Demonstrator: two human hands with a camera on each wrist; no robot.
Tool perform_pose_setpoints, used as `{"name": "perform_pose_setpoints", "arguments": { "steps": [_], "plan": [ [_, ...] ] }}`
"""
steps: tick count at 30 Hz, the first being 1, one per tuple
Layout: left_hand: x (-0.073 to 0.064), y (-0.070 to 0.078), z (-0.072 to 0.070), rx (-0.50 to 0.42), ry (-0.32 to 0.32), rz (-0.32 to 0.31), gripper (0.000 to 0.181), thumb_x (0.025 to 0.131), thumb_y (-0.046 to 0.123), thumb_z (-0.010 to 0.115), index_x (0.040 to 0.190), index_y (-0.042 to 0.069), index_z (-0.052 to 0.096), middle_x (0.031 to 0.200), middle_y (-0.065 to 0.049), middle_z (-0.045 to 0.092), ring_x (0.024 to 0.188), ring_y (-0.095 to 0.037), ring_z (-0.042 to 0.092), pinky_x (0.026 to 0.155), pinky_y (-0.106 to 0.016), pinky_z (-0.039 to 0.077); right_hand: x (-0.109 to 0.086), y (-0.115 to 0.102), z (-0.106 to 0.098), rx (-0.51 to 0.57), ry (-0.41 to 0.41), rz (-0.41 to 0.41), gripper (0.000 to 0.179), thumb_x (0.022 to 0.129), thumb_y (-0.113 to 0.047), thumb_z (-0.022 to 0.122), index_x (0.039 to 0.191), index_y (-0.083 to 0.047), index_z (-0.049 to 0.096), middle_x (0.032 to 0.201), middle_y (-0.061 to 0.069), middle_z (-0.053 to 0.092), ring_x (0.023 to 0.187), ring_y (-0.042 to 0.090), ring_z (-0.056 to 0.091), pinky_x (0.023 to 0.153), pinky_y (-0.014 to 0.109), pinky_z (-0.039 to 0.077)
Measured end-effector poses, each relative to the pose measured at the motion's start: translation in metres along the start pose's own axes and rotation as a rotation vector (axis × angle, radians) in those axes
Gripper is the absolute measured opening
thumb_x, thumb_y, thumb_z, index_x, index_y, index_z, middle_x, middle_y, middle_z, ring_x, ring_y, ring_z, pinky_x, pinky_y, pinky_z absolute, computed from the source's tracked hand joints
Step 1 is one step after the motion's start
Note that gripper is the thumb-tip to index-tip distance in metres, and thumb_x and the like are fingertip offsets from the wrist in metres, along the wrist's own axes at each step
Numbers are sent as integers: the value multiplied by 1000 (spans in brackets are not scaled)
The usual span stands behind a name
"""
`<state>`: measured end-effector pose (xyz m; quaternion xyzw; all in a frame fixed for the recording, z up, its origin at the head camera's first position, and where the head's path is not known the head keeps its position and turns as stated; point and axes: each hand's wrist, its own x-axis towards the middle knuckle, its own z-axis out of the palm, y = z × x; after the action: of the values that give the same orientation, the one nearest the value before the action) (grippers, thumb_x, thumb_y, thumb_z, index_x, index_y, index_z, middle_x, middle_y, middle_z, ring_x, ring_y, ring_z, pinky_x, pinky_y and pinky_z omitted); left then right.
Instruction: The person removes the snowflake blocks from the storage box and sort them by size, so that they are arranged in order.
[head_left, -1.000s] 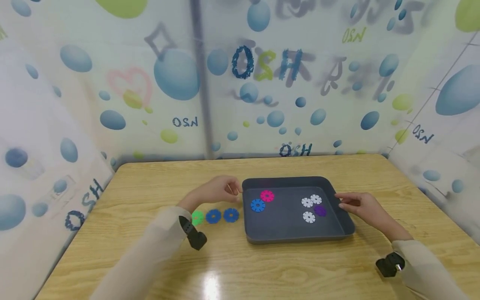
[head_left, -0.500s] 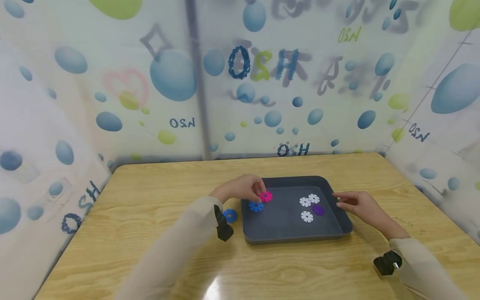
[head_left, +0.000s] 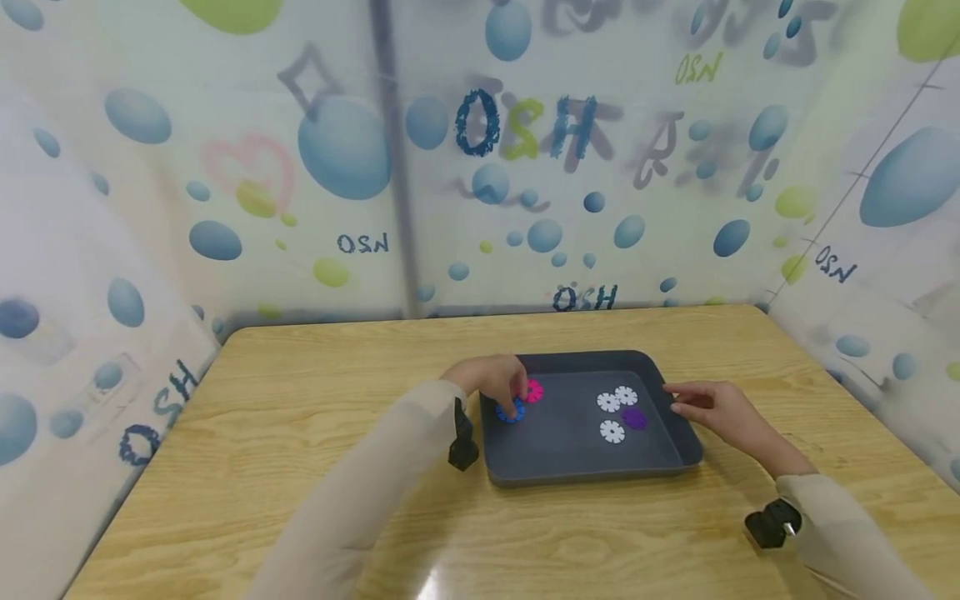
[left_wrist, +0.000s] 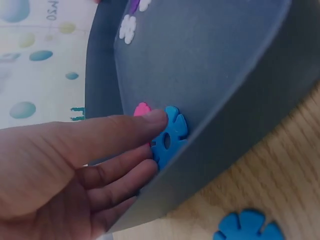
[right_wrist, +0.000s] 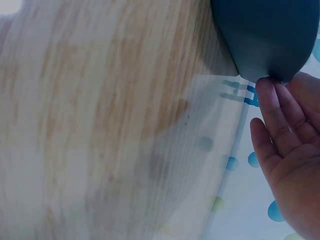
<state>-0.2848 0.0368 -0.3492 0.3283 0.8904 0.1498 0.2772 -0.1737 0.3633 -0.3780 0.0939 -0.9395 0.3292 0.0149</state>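
My left hand reaches over the left wall of the dark grey tray. Its thumb and fingertips close around the edge of a blue notched disc lying inside. A pink disc is right beside it, partly covered by the thumb in the left wrist view. With thumb and fingertips, my right hand holds the tray's right rim. Toward that side lie white discs and one purple disc.
On the table, another blue disc lies outside the tray's left wall; my left arm hides that spot in the head view. A printed curtain stands behind the table.
My left hand has moved right from beside the tray, over its left rim, then down to the blue disc. My right hand has stayed at the right rim.
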Motion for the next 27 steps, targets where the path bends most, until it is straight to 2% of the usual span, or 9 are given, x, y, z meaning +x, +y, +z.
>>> {"name": "perform_pose_setpoints", "arguments": {
  "steps": [5, 11, 19, 27],
  "plan": [
    [1, 3, -1, 41, -17, -44, 29, 69, 7, 80, 94, 8, 63, 89, 2, 58, 81, -12, 52, 75, -25, 45, 1, 0, 0, -4, 3, -6, 35, 87, -9, 62, 116, 8, 58, 93, 11, 65, 84, 20, 61, 68, 24, 49],
    [2, 4, 2, 87, -7, -76, 30, 69, 7, 80, 93, 11, 63, 91, 4, 57, 85, -11, 52, 78, -26, 45, 0, 1, 0, -5, 10, -13, 34, 86, -8, 62, 116, 8, 58, 93, 12, 65, 83, 20, 61, 67, 23, 49],
    [3, 2, 5, 113, 16, -77, 30, 68, 7, 81, 91, 13, 62, 90, 4, 56, 85, -12, 52, 76, -26, 45, 0, 3, 1, 0, 15, -20, 33, 86, -8, 62, 115, 8, 58, 92, 11, 65, 81, 16, 61, 67, 22, 49],
    [3, 2, 5, 143, 19, -56, 31, 68, 11, 82, 91, 13, 62, 90, 4, 56, 85, -11, 52, 75, -25, 45, 0, 2, 1, 5, 12, -12, 34, 86, -8, 62, 116, 8, 58, 93, 12, 65, 83, 20, 62, 68, 23, 50]
  ]
}}
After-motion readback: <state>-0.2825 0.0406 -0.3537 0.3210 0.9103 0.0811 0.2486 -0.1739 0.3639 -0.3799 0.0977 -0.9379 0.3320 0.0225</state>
